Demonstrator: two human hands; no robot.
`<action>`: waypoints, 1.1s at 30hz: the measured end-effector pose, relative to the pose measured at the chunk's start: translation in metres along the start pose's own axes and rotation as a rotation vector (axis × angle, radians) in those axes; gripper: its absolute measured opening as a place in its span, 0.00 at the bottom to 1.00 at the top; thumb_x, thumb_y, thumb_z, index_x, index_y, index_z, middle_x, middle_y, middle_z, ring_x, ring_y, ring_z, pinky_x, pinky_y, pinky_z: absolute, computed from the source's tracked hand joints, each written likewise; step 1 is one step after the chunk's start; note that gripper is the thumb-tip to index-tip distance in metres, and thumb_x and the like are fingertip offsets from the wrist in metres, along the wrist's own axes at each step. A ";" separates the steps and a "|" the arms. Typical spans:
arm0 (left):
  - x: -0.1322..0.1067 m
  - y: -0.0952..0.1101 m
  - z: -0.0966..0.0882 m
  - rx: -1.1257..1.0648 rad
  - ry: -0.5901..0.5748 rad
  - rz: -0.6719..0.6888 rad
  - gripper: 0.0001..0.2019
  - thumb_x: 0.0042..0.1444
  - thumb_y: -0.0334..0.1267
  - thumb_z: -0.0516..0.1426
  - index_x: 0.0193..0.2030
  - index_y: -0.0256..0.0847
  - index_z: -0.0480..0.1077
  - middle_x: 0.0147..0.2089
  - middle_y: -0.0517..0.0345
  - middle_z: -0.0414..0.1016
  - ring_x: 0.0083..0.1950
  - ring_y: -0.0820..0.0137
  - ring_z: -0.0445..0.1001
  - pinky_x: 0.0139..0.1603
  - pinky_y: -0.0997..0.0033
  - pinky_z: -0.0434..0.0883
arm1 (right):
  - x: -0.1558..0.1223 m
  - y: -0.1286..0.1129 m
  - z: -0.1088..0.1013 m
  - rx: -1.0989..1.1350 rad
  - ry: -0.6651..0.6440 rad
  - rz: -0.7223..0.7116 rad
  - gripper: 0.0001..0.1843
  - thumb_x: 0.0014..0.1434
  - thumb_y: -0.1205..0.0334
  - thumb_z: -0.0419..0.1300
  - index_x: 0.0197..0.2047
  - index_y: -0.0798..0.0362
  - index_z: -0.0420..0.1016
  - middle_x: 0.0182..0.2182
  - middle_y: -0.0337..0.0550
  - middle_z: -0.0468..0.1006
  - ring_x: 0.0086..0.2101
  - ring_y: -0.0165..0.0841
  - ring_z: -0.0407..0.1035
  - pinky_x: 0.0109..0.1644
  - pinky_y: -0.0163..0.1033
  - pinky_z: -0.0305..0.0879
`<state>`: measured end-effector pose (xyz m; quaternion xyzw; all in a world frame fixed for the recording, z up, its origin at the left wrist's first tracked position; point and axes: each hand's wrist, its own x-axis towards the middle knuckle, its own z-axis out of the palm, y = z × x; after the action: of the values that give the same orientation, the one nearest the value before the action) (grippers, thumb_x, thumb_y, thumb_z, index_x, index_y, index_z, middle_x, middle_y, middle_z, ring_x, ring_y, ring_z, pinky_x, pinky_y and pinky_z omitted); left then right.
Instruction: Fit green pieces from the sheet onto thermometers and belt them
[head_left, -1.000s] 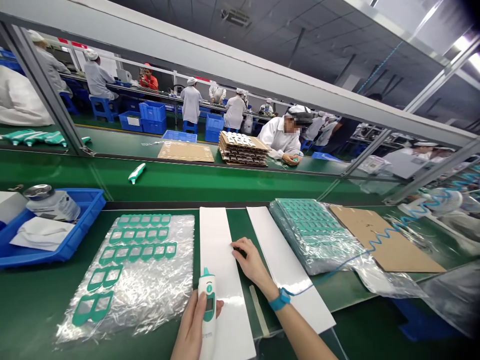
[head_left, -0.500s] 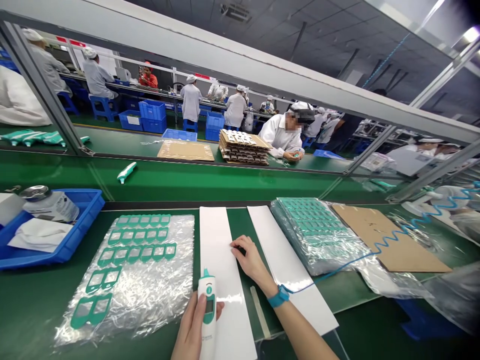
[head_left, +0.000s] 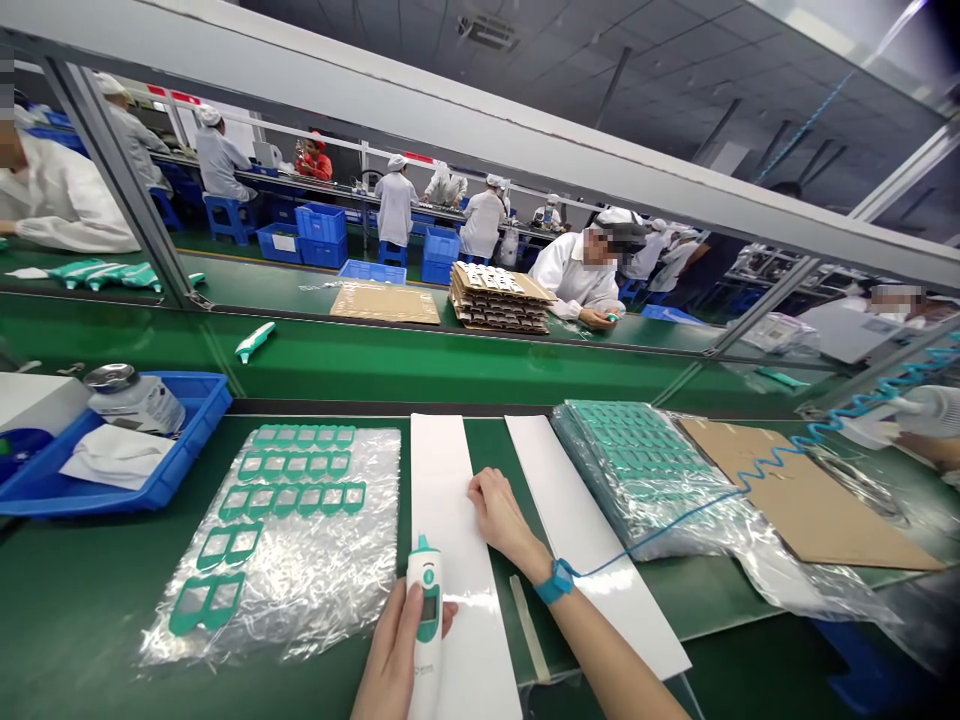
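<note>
Ear thermometer (head_left: 427,622) in the left hand (head_left: 395,637), lower centre of the frame. The hand is closed around the body, thumb along its near side and fingertips showing at the far side. The long axis runs nearly up the frame, probe tip uppermost. The right hand (head_left: 502,512) lies above and to the right, apart from the thermometer, at the right edge of a white strip (head_left: 439,460); its fingers are curled, and whether they pinch anything cannot be told. The thermometer overlaps this strip in view; contact is unclear. A second white strip (head_left: 600,570) lies farther right on the green worktop (head_left: 82,610). Left of centre, green window frames (head_left: 294,500) sit in rows on clear plastic film (head_left: 330,570). Beyond, across a green belt (head_left: 390,368), a co-worker (head_left: 574,275) leans forward.
</note>
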<state>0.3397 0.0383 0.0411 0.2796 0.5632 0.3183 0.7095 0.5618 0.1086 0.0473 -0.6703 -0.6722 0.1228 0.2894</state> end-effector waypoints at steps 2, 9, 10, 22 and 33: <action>0.002 0.000 -0.002 -0.013 -0.020 -0.049 0.22 0.41 0.53 0.65 0.42 0.45 0.75 0.69 0.52 0.56 0.69 0.47 0.51 0.62 0.54 0.64 | -0.004 0.000 0.000 0.006 0.001 -0.031 0.09 0.60 0.73 0.45 0.32 0.52 0.60 0.32 0.44 0.65 0.35 0.38 0.60 0.42 0.44 0.56; -0.005 0.013 0.004 -0.074 -0.109 -0.174 0.33 0.60 0.53 0.52 0.66 0.39 0.51 0.64 0.47 0.64 0.70 0.58 0.50 0.68 0.58 0.54 | -0.009 0.005 -0.001 0.113 0.021 -0.089 0.08 0.62 0.71 0.44 0.33 0.51 0.57 0.32 0.43 0.63 0.35 0.36 0.60 0.41 0.42 0.59; -0.008 0.019 0.006 -0.106 -0.137 -0.223 0.33 0.62 0.52 0.50 0.68 0.37 0.45 0.60 0.45 0.70 0.68 0.58 0.57 0.67 0.59 0.56 | -0.009 0.005 -0.001 0.126 0.020 -0.087 0.08 0.63 0.70 0.44 0.33 0.51 0.57 0.32 0.43 0.63 0.35 0.36 0.60 0.40 0.41 0.59; 0.004 -0.007 0.003 -0.234 -0.091 -0.085 0.28 0.53 0.52 0.60 0.57 0.43 0.60 0.53 0.47 0.76 0.61 0.53 0.67 0.65 0.57 0.59 | 0.001 -0.003 -0.004 0.351 -0.029 0.166 0.06 0.56 0.62 0.57 0.30 0.54 0.70 0.26 0.40 0.70 0.28 0.32 0.63 0.33 0.36 0.58; -0.024 0.038 0.013 -0.295 -0.248 0.047 0.28 0.57 0.62 0.49 0.40 0.34 0.70 0.19 0.56 0.72 0.22 0.70 0.68 0.28 0.71 0.67 | -0.020 -0.087 -0.029 0.876 -0.215 0.268 0.14 0.51 0.54 0.64 0.27 0.57 0.70 0.22 0.37 0.68 0.23 0.26 0.60 0.27 0.33 0.58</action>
<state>0.3437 0.0439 0.0869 0.2227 0.4120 0.3771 0.7991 0.5045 0.0769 0.1142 -0.5493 -0.4906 0.5000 0.4555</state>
